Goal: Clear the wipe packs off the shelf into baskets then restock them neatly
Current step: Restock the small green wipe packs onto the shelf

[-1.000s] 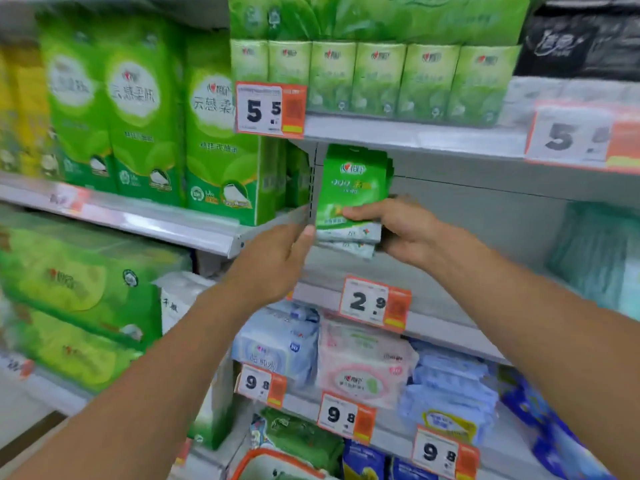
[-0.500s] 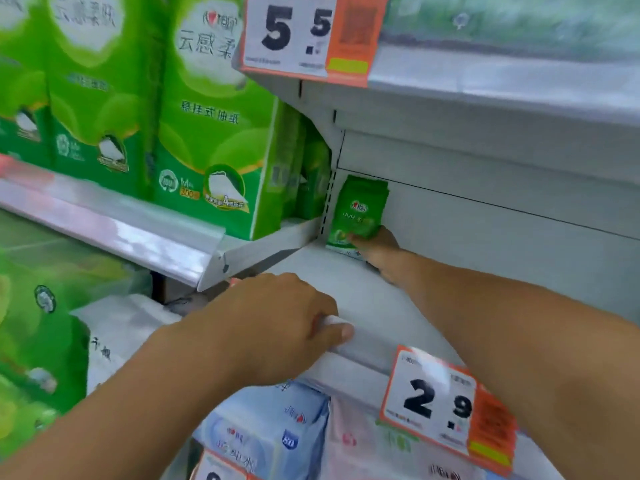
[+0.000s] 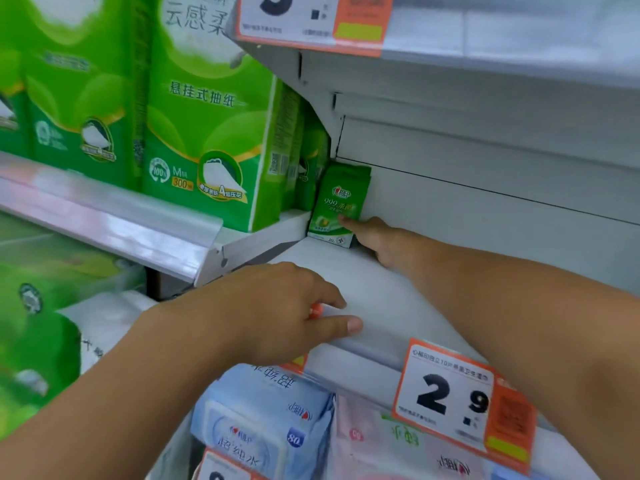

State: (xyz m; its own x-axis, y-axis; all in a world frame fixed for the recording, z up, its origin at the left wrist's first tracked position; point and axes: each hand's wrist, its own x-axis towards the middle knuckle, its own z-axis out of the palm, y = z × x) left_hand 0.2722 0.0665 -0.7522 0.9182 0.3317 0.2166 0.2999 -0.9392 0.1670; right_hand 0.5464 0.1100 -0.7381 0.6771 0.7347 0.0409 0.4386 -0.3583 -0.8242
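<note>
A small green wipe pack stands upright in the back left corner of the white shelf, against the back panel. My right hand reaches deep into the shelf and pinches the pack's lower right corner, one digit lying across its front. Whether more packs stand behind it is hidden. My left hand rests on the shelf's front edge, its fingers curled over the rail and the thumb along it.
Tall green tissue packs fill the neighbouring shelf on the left, beside the corner. A price tag marked 2.9 hangs on the front rail. Blue wipe packs and pink wipe packs sit on the shelf below. Another shelf runs overhead.
My right hand carried the green pack from the shelf front to the back left corner and stood it there. My left hand dropped onto the shelf's front edge. The view moved closer.
</note>
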